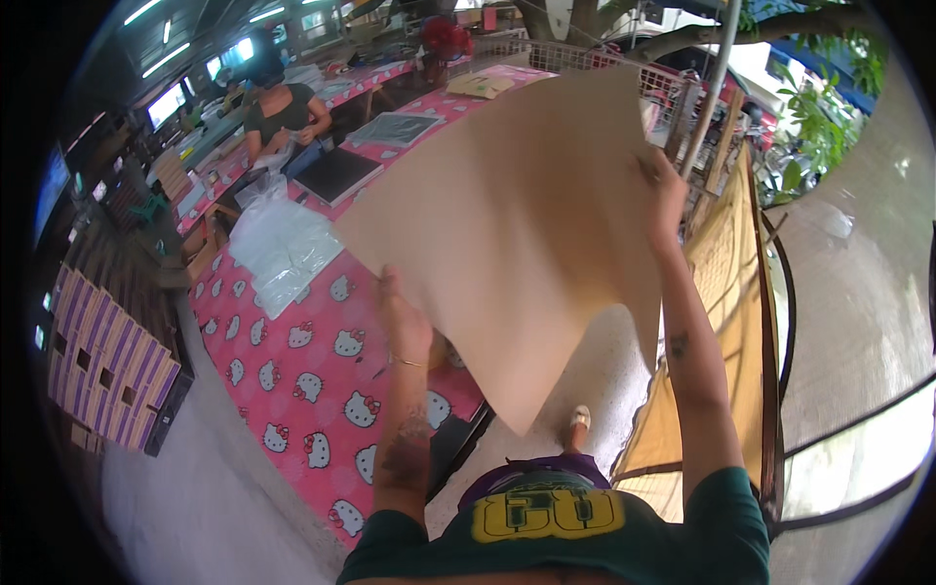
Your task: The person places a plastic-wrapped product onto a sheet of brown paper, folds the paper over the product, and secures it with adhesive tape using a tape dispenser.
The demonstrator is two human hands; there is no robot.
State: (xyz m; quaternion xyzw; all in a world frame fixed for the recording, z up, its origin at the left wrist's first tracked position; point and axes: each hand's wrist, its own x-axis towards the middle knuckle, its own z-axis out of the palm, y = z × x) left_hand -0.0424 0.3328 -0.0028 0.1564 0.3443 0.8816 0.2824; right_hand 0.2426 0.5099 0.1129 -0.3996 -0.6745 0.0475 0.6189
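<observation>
A large sheet of brown paper (507, 214) is held up in front of me and bends along its length. Its lower corner hangs over the table's near right edge. My left hand (408, 322) grips the sheet's left edge, the thumb showing against it and the other fingers mostly hidden. Farther up on the right, my right hand (666, 195) is closed on the opposite edge, slightly blurred. Beneath the sheet lies a table with a pink, cartoon-patterned cover (263, 361). Clear plastic bags (283, 249) rest on it, left of the sheet.
A flat black-topped piece (336, 175) and a grey sheet in plastic (395, 129) lie farther along the table. Another person (283, 112) handles plastic across it. Purple-and-tan stacked boxes (107, 361) stand at left; yellow cloth (721, 322) hangs at right.
</observation>
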